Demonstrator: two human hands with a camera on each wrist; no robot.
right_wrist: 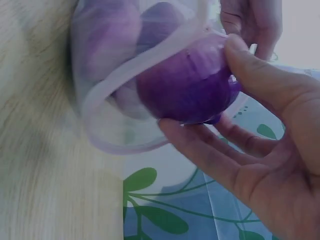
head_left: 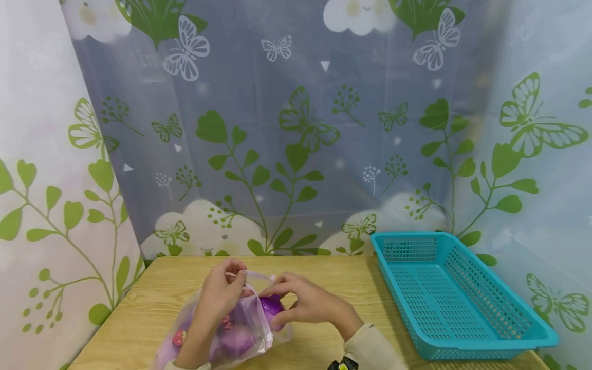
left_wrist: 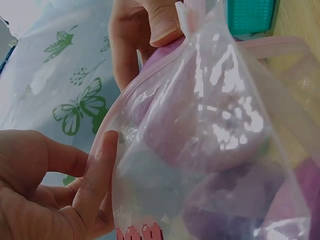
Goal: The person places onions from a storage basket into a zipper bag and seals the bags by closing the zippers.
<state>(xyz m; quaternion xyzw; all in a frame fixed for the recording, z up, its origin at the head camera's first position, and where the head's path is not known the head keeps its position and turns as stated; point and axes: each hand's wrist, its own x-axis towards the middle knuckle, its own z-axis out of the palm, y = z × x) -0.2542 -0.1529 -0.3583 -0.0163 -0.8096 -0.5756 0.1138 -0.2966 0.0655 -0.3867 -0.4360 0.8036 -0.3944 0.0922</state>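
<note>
A clear zip bag (head_left: 240, 329) with a pale pink rim lies on the table, its mouth facing right. My left hand (head_left: 222, 290) pinches the bag's rim (left_wrist: 102, 120) between thumb and fingers. At the mouth, my right hand (head_left: 307, 303) grips a round, glossy purple onion (right_wrist: 187, 82), thumb on one side and fingers on the other. The onion sits partly inside the rim. Through the plastic show several purple and pinkish rounded things (left_wrist: 230, 200), blurred by the film. Red lettering and a strawberry print (head_left: 179, 337) mark the bag.
To the right stands a turquoise perforated basket (head_left: 416, 329) with nothing in it. The wooden table (head_left: 162, 280) meets a patterned curtain (head_left: 259, 154) at the back, and similar cloth hangs at both sides.
</note>
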